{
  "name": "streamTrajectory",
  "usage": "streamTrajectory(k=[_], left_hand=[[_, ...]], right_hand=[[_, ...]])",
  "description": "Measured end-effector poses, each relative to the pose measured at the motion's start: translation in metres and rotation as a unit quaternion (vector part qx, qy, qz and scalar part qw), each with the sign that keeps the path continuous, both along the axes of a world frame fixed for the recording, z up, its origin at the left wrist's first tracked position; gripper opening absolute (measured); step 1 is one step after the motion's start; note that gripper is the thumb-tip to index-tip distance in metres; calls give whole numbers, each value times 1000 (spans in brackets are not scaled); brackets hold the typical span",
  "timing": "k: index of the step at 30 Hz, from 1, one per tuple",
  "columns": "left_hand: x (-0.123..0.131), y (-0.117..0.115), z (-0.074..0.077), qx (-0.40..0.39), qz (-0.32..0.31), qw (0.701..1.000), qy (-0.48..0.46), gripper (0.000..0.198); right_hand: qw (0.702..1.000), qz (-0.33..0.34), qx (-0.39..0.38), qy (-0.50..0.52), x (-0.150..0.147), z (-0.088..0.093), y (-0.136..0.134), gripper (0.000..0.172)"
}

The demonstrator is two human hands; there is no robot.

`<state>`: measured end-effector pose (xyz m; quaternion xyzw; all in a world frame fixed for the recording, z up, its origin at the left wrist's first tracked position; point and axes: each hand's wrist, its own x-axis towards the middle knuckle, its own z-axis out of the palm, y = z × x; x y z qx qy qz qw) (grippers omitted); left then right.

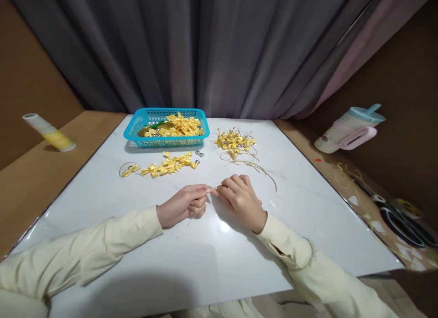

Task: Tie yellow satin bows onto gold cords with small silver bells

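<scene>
My left hand [185,204] and my right hand [239,199] rest on the white table [205,258], fingertips meeting in a pinch at the middle. Between them they hold something small and thin; a fine pale strand shows under my left hand. A row of yellow ribbon bows [171,164] lies just beyond my hands. A single bow on a gold loop [129,169] sits at the row's left end. Farther right is a heap of bows with gold cord [234,142], and loose cord [255,167] trails toward my right hand.
A turquoise basket [135,133] holding yellow bows stands at the table's back edge before a grey curtain. Small silver beads [199,153] lie near it. A thread spool [49,132] lies far left. A pink-and-teal jug [349,128] and black scissors [400,220] are at the right.
</scene>
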<state>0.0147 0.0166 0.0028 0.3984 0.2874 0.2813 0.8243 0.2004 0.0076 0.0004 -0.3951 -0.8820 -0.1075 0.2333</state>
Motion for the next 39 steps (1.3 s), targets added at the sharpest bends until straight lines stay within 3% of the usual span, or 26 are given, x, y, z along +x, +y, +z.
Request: streamTrajectory(k=[4,9,13,16,20,24,31,39], left_hand=[[-1,-1,1,-15,17,1000,4,15],[1,-5,-3,7,87,996,26,20],[2,-7,-4,76,129,984,97,29],[0,-7,-1,188,148,956,171,27],[-2,-9,4,324,129,906,242,21],[-2,-10,5,385,103,868,296,23],[-3,-12,1,417,85,854,301,21],[-3,-13,-2,476,58,814,328,20]], right_hand=[[999,35,-15,-4,-1,1,-2,21],[996,90,-21,-1,-2,4,-5,21],[995,92,-39,6,-2,2,-7,21],[990,87,-102,40,-3,1,-9,19],[969,70,-208,113,-5,3,-10,20],[950,46,-272,143,-7,6,-10,21],[943,36,-294,152,-6,5,-8,22],[928,51,-331,167,-5,7,-6,24]])
